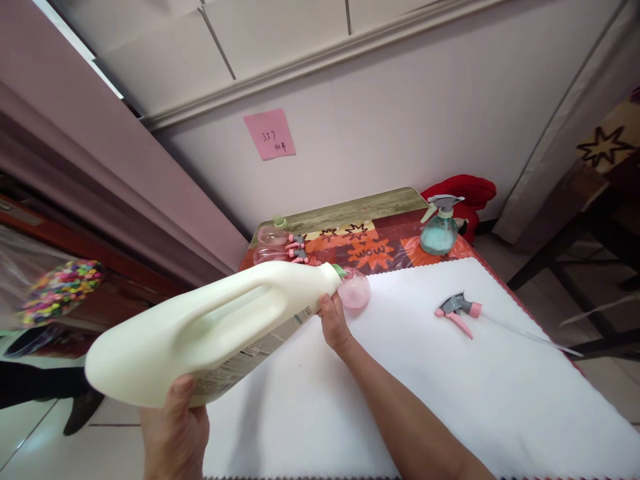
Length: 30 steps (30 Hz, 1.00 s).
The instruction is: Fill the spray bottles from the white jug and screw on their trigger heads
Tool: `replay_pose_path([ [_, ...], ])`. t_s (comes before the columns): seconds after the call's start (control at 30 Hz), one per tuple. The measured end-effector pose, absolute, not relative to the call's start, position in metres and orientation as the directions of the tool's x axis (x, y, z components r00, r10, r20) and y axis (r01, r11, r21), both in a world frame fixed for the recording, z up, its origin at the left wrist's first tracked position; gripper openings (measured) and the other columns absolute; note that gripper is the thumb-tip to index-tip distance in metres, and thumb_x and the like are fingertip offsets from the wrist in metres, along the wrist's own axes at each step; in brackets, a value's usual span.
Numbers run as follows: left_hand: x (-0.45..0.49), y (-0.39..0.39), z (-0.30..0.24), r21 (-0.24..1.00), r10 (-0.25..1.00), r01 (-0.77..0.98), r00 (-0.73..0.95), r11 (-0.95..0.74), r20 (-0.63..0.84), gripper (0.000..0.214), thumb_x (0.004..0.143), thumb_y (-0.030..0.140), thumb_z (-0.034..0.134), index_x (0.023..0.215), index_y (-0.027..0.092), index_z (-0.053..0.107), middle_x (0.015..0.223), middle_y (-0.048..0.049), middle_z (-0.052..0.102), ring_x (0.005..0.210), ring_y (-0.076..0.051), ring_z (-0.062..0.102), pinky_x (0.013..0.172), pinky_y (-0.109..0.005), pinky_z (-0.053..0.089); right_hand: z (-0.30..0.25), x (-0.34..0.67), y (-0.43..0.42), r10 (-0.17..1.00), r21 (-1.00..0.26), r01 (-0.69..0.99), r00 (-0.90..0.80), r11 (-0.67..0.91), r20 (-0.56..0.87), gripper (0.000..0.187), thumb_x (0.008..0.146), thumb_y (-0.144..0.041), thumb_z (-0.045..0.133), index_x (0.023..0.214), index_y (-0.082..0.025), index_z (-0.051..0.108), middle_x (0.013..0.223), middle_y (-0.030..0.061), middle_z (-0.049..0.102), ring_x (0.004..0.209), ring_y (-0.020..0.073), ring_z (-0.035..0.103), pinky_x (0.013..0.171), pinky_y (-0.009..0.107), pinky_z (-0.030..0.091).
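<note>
My left hand grips the base of a large cream-white jug, which lies tilted almost flat with its neck pointing right. The jug's mouth meets a small green funnel on a round pink bottle standing on the white cloth. My right hand is closed around the jug's neck just beside the pink bottle. A loose pink and grey spray head with a long clear tube lies on the cloth to the right.
A teal spray bottle with a grey trigger stands at the table's far right edge. Two clear bottles with pink spray heads lie at the far left. A red object sits behind the table, and a pink note hangs on the wall.
</note>
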<state>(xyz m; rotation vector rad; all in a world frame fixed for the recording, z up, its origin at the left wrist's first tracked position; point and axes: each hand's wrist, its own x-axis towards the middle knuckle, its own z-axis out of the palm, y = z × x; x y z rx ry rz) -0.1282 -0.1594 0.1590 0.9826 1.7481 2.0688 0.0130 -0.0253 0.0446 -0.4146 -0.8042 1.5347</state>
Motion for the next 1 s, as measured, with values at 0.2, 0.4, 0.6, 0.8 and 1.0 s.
replay_pose_path([
  [0.2,-0.131,-0.160,0.157,0.954,0.577,0.190,-0.763,-0.230,0.291,0.050,0.061,0.031,0.086,0.108,0.027,0.069,0.126,-0.0010,0.069,0.130,-0.029,0.055,0.118,-0.049,0.037,0.044,0.012,-0.025,0.969,-0.688,-0.725,-0.151,0.028,0.198,0.060,0.085,-0.064,0.062,0.122,-0.017,0.059,0.094,0.0066,0.065,0.072,0.0141,0.054,0.058,0.023,0.047],
  [0.4,-0.135,-0.160,0.156,0.961,0.577,0.179,-0.771,-0.209,0.269,0.051,0.058,0.038,0.088,0.105,0.026,0.071,0.121,-0.0001,0.071,0.129,-0.028,0.056,0.117,-0.045,0.039,0.044,0.012,-0.026,0.968,-0.693,-0.720,-0.153,0.028,0.198,0.059,0.084,-0.066,0.062,0.117,-0.017,0.061,0.086,0.0034,0.061,0.066,0.0118,0.047,0.055,0.022,0.044],
  [0.6,-0.135,-0.158,0.156,0.956,0.573,0.192,-0.768,-0.221,0.286,0.053,0.055,0.046,0.088,0.103,0.030,0.073,0.117,0.0030,0.073,0.122,-0.026,0.061,0.109,-0.038,0.048,0.042,0.011,-0.025,0.977,-0.711,-0.702,-0.115,0.047,0.179,0.056,0.084,-0.065,0.063,0.112,-0.017,0.062,0.077,-0.0001,0.054,0.058,0.0094,0.035,0.049,0.021,0.037],
  [0.8,-0.134,-0.157,0.156,0.954,0.554,0.202,-0.778,-0.223,0.294,0.055,0.052,0.046,0.089,0.102,0.031,0.073,0.114,0.0037,0.074,0.120,-0.025,0.062,0.107,-0.034,0.049,0.038,0.008,-0.025,0.977,-0.707,-0.707,-0.136,0.022,0.167,0.056,0.084,-0.064,0.062,0.114,-0.017,0.061,0.084,0.0025,0.060,0.061,0.0102,0.042,0.050,0.021,0.038],
  [1.0,-0.133,-0.156,0.159,0.953,0.560,0.205,-0.774,-0.222,0.297,0.062,0.050,0.041,0.089,0.108,0.030,0.073,0.118,0.0022,0.073,0.119,-0.025,0.064,0.099,-0.031,0.055,0.030,0.005,-0.025,0.976,-0.686,-0.727,-0.154,-0.007,0.154,0.052,0.085,-0.061,0.064,0.114,-0.018,0.060,0.087,0.0024,0.060,0.066,0.0109,0.048,0.055,0.022,0.042],
])
